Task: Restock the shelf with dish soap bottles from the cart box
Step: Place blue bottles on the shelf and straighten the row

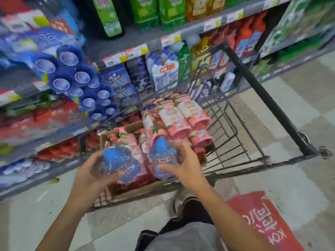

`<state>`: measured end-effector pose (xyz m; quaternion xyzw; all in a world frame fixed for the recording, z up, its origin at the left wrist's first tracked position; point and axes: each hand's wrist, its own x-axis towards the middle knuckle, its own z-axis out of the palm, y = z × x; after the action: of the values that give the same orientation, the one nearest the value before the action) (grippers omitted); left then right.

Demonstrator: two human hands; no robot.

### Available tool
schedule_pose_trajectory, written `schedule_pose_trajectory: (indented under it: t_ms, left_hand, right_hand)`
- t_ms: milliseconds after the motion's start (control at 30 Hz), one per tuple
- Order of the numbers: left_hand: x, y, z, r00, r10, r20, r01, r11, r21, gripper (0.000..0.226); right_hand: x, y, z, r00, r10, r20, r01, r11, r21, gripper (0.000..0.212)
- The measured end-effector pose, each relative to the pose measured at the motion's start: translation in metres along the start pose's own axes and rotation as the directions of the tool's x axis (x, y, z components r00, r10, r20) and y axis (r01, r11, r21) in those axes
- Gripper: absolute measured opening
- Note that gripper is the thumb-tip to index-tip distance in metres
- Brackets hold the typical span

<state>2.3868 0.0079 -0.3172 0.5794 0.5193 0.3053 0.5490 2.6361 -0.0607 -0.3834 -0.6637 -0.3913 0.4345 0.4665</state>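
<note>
Nearest us, our left hand (90, 171) wraps its fingers round a clear bottle with a blue cap (117, 160), thumb across the front. Our right hand (184, 167) grips a second blue-capped bottle (163, 158), thumb pressed on its label and fingers curled behind. Both bottles sit just above the near end of the cardboard box (116, 189), which lies in the wire cart (235, 142).

Under and behind the hands, the box holds pink bottles (130, 142) packed close together. Two more pink bottles (181, 115) lie on top of the pile, toward the cart's far end.

Beyond the cart stands the shelf (137, 38), its edge lined with price tags (136, 51). On it we see green bottles (145, 11) on the upper level, white bottles (163, 69) and dark blue cartons (117, 78) below. Blue packs with round bubbles (72, 73) hang at left. The picture is blurred, so labels cannot be read.
</note>
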Motion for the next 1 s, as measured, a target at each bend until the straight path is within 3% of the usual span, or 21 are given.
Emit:
schedule_pose_trajectory:
  t_ms: [167,367,700,767,900,1000]
  left_hand:
    - [-0.084,-0.009,-0.051,0.983,0.018,-0.181,-0.042,0.991,-0.130,0.058]
    - [-0.184,-0.027,-0.117,0.928,0.014,-0.372,-0.099,0.973,-0.211,0.072]
    - [-0.313,-0.055,-0.212,0.709,0.003,-0.705,-0.233,0.945,-0.230,0.064]
    - [-0.331,-0.059,-0.230,0.664,0.007,-0.748,-0.263,0.938,-0.224,0.070]
    - [-0.354,-0.066,-0.270,0.567,0.005,-0.823,-0.310,0.928,-0.208,0.052]
    - [-0.362,-0.070,-0.310,0.508,0.001,-0.862,-0.312,0.932,-0.183,0.054]
  right_hand:
    - [-0.047,-0.048,0.055,0.977,-0.111,0.182,0.113,0.994,-0.005,0.052]
    - [-0.103,-0.087,0.145,0.896,-0.219,0.385,0.239,0.971,-0.004,0.056]
    - [-0.181,-0.142,0.290,0.686,-0.359,0.633,0.405,0.911,0.078,0.054]
    - [-0.191,-0.148,0.319,0.650,-0.355,0.672,0.403,0.911,0.092,0.055]
    - [-0.205,-0.163,0.381,0.579,-0.333,0.745,0.381,0.917,0.114,0.055]
    - [-0.211,-0.178,0.431,0.525,-0.321,0.789,0.359,0.923,0.137,0.053]
